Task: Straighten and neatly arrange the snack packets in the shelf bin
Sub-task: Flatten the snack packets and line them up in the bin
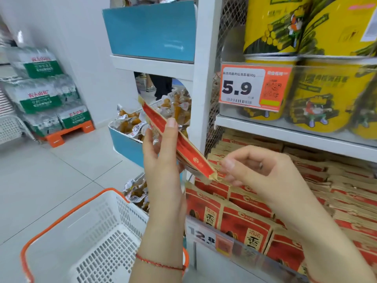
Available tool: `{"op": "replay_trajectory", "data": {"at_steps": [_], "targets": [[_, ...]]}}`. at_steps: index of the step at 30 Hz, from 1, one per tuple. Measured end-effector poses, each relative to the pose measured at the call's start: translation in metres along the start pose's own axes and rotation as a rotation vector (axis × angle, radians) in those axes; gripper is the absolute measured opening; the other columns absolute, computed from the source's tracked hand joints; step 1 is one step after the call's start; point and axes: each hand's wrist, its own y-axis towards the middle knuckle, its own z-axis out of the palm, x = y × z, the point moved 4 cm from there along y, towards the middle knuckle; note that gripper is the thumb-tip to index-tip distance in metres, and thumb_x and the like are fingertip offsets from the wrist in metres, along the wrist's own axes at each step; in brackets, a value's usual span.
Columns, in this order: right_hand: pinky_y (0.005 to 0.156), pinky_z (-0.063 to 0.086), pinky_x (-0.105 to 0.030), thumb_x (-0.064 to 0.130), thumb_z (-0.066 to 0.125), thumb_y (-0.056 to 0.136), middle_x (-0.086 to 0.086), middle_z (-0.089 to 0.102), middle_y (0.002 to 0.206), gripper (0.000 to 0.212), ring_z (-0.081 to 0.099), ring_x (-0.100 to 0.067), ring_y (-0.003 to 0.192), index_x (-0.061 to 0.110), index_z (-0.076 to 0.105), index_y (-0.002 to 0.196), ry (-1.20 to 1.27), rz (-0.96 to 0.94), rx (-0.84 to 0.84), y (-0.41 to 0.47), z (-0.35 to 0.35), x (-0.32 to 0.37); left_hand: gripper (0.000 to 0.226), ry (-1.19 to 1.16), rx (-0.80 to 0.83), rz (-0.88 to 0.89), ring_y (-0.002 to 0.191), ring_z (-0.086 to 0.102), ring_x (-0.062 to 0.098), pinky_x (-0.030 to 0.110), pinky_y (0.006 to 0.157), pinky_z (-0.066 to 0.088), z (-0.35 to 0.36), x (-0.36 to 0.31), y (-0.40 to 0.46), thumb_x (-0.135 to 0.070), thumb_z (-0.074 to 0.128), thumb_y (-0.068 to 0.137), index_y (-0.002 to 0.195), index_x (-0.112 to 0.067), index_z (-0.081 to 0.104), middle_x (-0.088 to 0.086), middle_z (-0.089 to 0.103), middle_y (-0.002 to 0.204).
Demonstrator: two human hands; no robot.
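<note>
In front of the shelf, above the rows of packets, the person holds one red and tan snack packet (179,141) edge-on between both hands, so that it slants from upper left down to lower right. The left hand (163,156) stands upright with its thumb and fingers closed on the packet's upper half, the thumb tip lying on the red edge. The right hand (255,170) pinches the packet's lower corner between thumb and forefinger, its other fingers curled in. Just below, the shelf bin (253,256) is filled with more red packets (240,223) standing in rows behind a clear front rail, and a price tag (204,235) reading 12.8 is fixed to that rail. On the shelf above stand yellow tubs (330,94) behind a tag (253,86) showing 5.9. To the left, a blue bin (126,148) holds small wrapped snacks, with another blue bin (151,31) higher up. A white basket (98,237) with an orange rim sits low at the left, and a red string bracelet (161,264) circles the left wrist.
</note>
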Motion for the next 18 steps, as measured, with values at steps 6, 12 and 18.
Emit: {"op": "replay_trajectory", "data": {"at_steps": [6, 12, 18], "targets": [[0.071, 0.051, -0.020, 0.040, 0.068, 0.072, 0.011, 0.072, 0.073, 0.014, 0.067, -0.008, 0.073, 0.028, 0.076, 0.074, -0.063, 0.009, 0.053, 0.001, 0.011, -0.004, 0.094, 0.034, -0.030, 0.044, 0.113, 0.063, 0.021, 0.029, 0.082, 0.051, -0.004, 0.005, 0.004, -0.068, 0.067, 0.063, 0.144, -0.026, 0.042, 0.014, 0.051, 0.141], [0.073, 0.054, -0.028, 0.030, 0.063, 0.085, 0.012, 0.072, 0.071, 0.016, 0.066, -0.005, 0.071, 0.034, 0.075, 0.075, -0.160, -0.014, 0.007, -0.001, 0.006, -0.007, 0.083, 0.027, -0.010, 0.060, 0.105, 0.065, 0.005, 0.029, 0.085, 0.054, -0.002, 0.009, 0.006, -0.063, 0.066, 0.066, 0.142, -0.037, 0.044, 0.003, 0.059, 0.134], [0.072, 0.055, -0.039, 0.033, 0.060, 0.086, 0.005, 0.070, 0.068, 0.016, 0.066, -0.011, 0.068, 0.035, 0.073, 0.076, -0.192, -0.050, -0.060, -0.001, 0.004, -0.007, 0.089, 0.005, 0.013, 0.025, 0.094, 0.066, 0.006, 0.026, 0.080, 0.058, 0.000, 0.011, 0.007, -0.064, 0.070, 0.069, 0.144, -0.025, 0.043, 0.010, 0.056, 0.138]]}}
